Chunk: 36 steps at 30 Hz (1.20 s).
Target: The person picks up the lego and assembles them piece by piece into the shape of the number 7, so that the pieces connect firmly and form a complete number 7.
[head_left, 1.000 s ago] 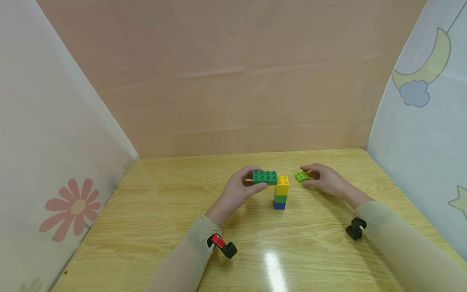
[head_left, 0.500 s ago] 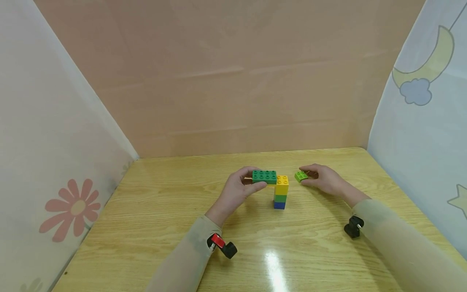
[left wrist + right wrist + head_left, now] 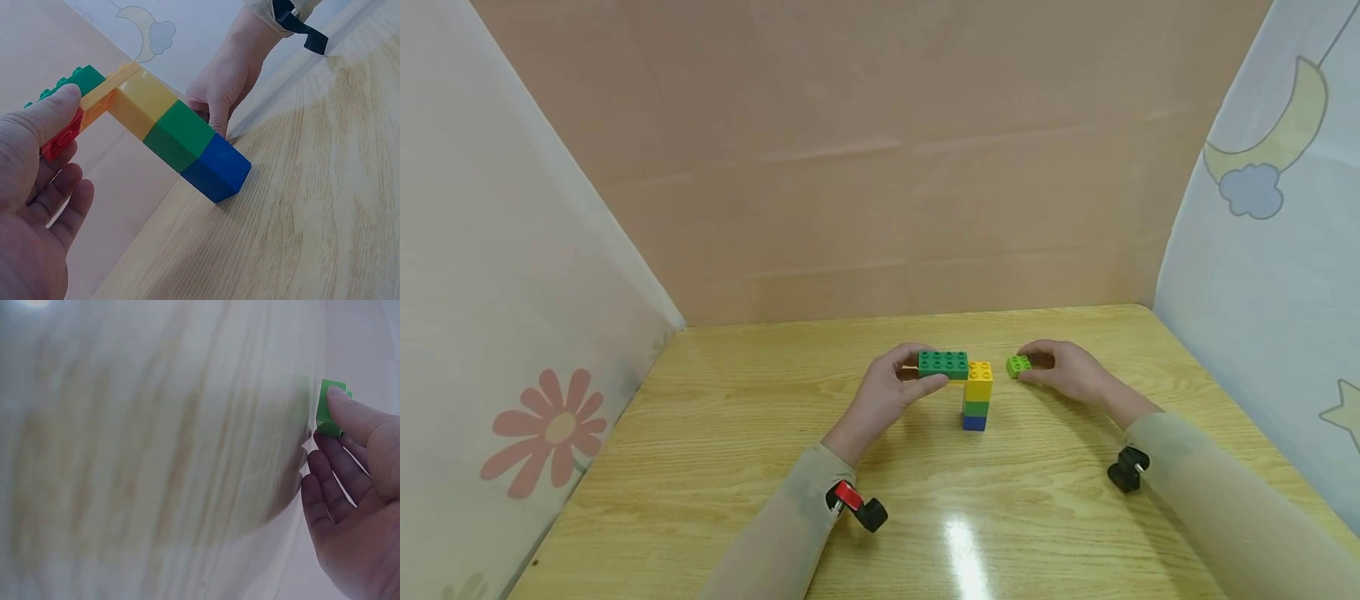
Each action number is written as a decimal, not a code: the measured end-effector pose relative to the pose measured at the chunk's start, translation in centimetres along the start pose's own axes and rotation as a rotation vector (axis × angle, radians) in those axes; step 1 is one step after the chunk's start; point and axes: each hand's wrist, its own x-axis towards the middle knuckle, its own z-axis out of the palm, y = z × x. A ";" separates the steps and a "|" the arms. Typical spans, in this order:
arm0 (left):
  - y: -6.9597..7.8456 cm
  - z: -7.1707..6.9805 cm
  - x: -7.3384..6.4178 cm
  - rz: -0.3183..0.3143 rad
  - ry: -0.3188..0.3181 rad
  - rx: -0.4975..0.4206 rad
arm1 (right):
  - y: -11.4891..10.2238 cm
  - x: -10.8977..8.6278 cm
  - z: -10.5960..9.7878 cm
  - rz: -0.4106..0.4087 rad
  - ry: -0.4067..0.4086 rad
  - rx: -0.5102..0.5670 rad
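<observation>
My left hand point(image 3: 883, 398) grips the left end of a joined toy-brick build between thumb and fingers. A dark green eight-stud brick point(image 3: 943, 364) tops that end. In the left wrist view a red brick point(image 3: 61, 136) shows below it, beside a yellow-orange plate point(image 3: 105, 92). From the build's right end a column runs down: a yellow brick point(image 3: 978, 387), a green brick point(image 3: 976, 408) and a blue brick point(image 3: 974, 423) at the bottom. Right of this column, my right hand point(image 3: 1067, 371) pinches a small lime-green brick point(image 3: 1018, 366) between thumb and fingers, close over the table.
The wood-grain table point(image 3: 737, 417) carries a bright glare spot near the front. A plain tan sheet point(image 3: 880, 167) stands behind it. White printed sheets flank both sides, with a flower point(image 3: 557, 427) on the left and a moon point(image 3: 1292, 125) on the right.
The lime-green brick has turned slightly in the right hand, its studs now sitting squarer to the view. The left hand and the joined bricks have hardly moved.
</observation>
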 end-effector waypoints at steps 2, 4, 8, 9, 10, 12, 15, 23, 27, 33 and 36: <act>0.0 0.0 0.0 0.001 0.002 0.009 | -0.1 -0.1 0.0 0.010 0.004 0.001; 0.0 0.0 0.1 0.001 0.004 0.015 | -0.3 -0.2 0.0 0.018 0.008 0.007; 0.0 0.0 0.1 0.000 0.005 0.013 | -0.8 -0.5 -0.2 0.029 0.028 0.017; 0.0 0.0 0.1 -0.001 0.006 0.013 | -1.0 -0.6 -0.2 0.032 0.034 0.020; 0.0 0.0 0.1 -0.002 0.006 0.013 | -1.1 -0.7 -0.3 0.032 0.040 0.020; 0.0 0.0 0.1 -0.002 0.007 0.011 | -1.6 -0.9 -0.5 0.036 0.052 0.023; 0.1 0.0 0.1 -0.005 0.007 0.011 | -2.3 -1.3 -0.8 0.028 0.070 0.033; 0.3 0.1 0.2 -0.007 -0.009 0.012 | -4.4 -2.4 -1.6 0.004 0.101 0.062; 0.3 0.1 0.3 -0.009 -0.012 0.006 | -5.3 -2.8 -1.9 0.001 0.112 0.071; 0.4 0.1 0.2 -0.005 -0.008 0.019 | -6.7 -3.4 -2.3 -0.005 0.124 0.101; 0.5 0.2 0.2 -0.010 -0.005 0.025 | -7.5 -3.7 -2.4 -0.004 0.127 0.114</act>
